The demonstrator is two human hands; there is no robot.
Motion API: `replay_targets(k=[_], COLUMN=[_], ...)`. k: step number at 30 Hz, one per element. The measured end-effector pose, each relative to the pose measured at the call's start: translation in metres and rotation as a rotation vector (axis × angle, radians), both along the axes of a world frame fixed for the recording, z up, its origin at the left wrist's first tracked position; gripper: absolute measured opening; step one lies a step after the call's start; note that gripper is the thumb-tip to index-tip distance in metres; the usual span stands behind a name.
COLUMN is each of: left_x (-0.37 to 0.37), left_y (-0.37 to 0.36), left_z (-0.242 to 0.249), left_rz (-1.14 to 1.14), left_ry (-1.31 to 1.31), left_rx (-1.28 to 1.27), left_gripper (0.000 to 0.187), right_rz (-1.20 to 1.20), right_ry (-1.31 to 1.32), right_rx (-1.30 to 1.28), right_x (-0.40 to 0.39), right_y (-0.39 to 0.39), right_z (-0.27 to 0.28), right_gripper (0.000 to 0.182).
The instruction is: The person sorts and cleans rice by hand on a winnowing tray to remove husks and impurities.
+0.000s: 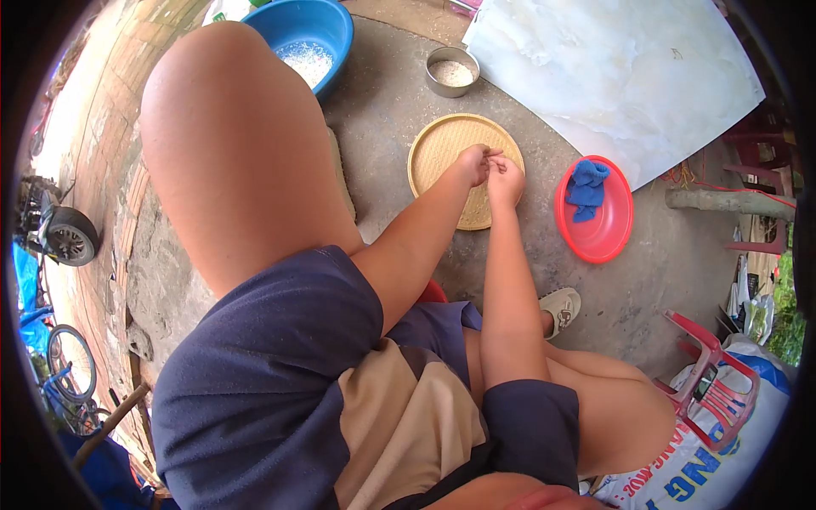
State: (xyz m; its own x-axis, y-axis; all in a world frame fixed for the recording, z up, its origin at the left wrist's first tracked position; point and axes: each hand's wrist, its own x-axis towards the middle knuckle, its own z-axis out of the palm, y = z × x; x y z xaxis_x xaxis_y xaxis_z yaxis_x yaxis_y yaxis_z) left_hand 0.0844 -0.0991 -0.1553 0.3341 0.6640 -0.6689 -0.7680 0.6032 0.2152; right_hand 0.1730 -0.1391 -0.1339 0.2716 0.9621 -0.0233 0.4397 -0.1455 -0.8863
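Observation:
A round woven bamboo tray (433,183) lies on the concrete floor in front of me. Above it my left hand (475,163) and my right hand (505,178) meet, their fingertips drawn together and touching. Both hands are closed in a pinch; whatever is between the fingers is too small to make out. Just beyond the tray stands a metal bowl (439,85) holding pale grains. A large blue basin (340,38) with white grains in it sits farther off to the left, partly hidden by my knee.
Right of the tray is a red basin (606,234) with a blue cloth (586,189) inside. A white sheet (620,76) covers the floor beyond. At right are a log (722,201), a red plastic chair (710,374) and a printed sack (680,476). A bicycle (72,361) stands far left.

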Motion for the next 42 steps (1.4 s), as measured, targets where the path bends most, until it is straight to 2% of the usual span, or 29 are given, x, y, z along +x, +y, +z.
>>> replay_targets(k=[2,4,6,8,9,11,12,14,16,18,19,20,21,22,23,24,26,27,29,30,32,33,34,36,38,39,40,41,42], left_x=[-0.001,-0.009,-0.021,-0.048,-0.062,-0.087,-0.096,-0.106,-0.105,-0.106,-0.112,-0.091,-0.092,-0.095,-0.095,-0.085,-0.068,-0.063,-0.059,-0.064,-0.077,-0.07,-0.063,-0.055,-0.05,-0.05,-0.058,-0.07,-0.079], left_y=[-0.001,0.016,0.038,0.069,0.074,0.083,0.085,0.087,0.099,0.104,0.115,0.069,0.046,0.022,0.001,-0.02,-0.043,-0.047,-0.045,-0.041,-0.024,-0.016,-0.009,0.012,0.036,0.049,0.078,0.108,0.118], left_z=[0.02,0.039,0.052,0.101,0.145,0.216,0.243,0.271,0.252,0.172,0.092,0.099,0.071,0.035,0.004,-0.005,-0.005,0.004,0.031,0.033,0.035,0.047,0.061,0.098,0.153,0.186,0.195,0.208,0.241], left_rz=[0.083,0.169,0.487,0.628,0.697,0.933,1.04,1.192,1.178,0.461,-0.088,-0.348,-0.196,-0.057,-0.014,-0.093,-0.28,-0.266,-0.231,-0.206,-0.44,-0.416,-0.314,-0.193,-0.008,-0.026,0.019,-0.017,-0.06], left_ry=[-0.043,-0.077,-0.089,0.093,0.257,0.528,0.646,0.817,1.083,1.708,2.198,1.984,1.911,2.018,2.114,2.069,2.033,2.031,1.825,1.825,1.69,1.693,1.806,1.927,1.834,1.756,1.612,1.569,1.646], left_rx=[-0.005,-0.003,0.103,0.351,0.479,0.776,0.943,1.085,1.073,0.888,0.77,0.4,0.337,0.325,0.284,0.187,0.224,0.224,0.008,0.03,0.15,0.197,0.247,0.341,0.529,0.563,0.668,0.734,0.8], left_gripper=[0.035,0.035,0.036,0.035,0.034,0.032,0.032,0.032,0.031,0.032,0.044,0.061,0.067,0.066,0.062,0.057,0.054,0.054,0.046,0.046,0.037,0.037,0.034,0.031,0.029,0.027,0.027,0.029,0.03], right_rz=[0.163,0.131,0.099,0.045,0.022,-0.244,-0.263,-0.444,-0.443,-0.447,-0.45,-0.454,-0.471,-0.479,-0.483,-0.45,-0.407,-0.441,-0.478,-0.549,-0.644,-0.746,-0.855,-0.821,-0.851,-0.876,-0.888,-0.897,-0.831], right_ry=[-0.118,-0.14,-0.402,-0.559,-0.544,-0.602,-0.584,-0.449,-0.385,-0.318,-0.314,-0.315,-0.268,-0.221,-0.229,-0.203,-0.19,-0.218,-0.237,-0.244,-0.238,-0.356,-0.468,-0.39,-0.272,-0.246,-0.187,-0.132,-0.063], right_rx=[0.037,0.104,0.23,0.053,0.047,-0.35,-0.357,-0.509,-0.504,-0.492,-0.518,-0.525,-0.574,-0.631,-0.612,-0.651,-0.687,-0.684,-0.655,-0.654,-0.607,-0.544,-0.485,-0.462,-0.408,-0.383,-0.349,-0.314,-0.287], right_x=[-0.009,-0.011,-0.002,0.018,0.025,0.032,0.028,0.018,0.023,0.024,0.023,0.027,0.03,0.028,0.031,0.034,0.037,0.036,0.033,0.035,0.036,0.03,0.027,0.035,0.041,0.043,0.046,0.05,0.052], right_y=[0.011,0.009,-0.011,-0.031,-0.037,-0.044,-0.044,-0.039,-0.03,-0.033,-0.034,-0.026,-0.02,-0.02,-0.017,-0.014,-0.016,-0.015,-0.016,-0.018,-0.011,-0.006,0.001,0.01,0.025,0.037,0.051,0.065,0.078], right_z=[0.011,0.025,0.034,0.016,0.009,-0.001,0.001,0.01,0.0,-0.013,-0.016,-0.011,-0.003,0.004,0.006,0.005,0.002,0.002,0.012,0.024,0.051,0.065,0.083,0.124,0.159,0.175,0.192,0.212,0.234], right_gripper=[0.01,0.013,0.02,0.027,0.027,0.031,0.031,0.033,0.034,0.035,0.036,0.037,0.037,0.037,0.037,0.037,0.037,0.036,0.035,0.033,0.031,0.03,0.029,0.031,0.03,0.03,0.031,0.032,0.032])
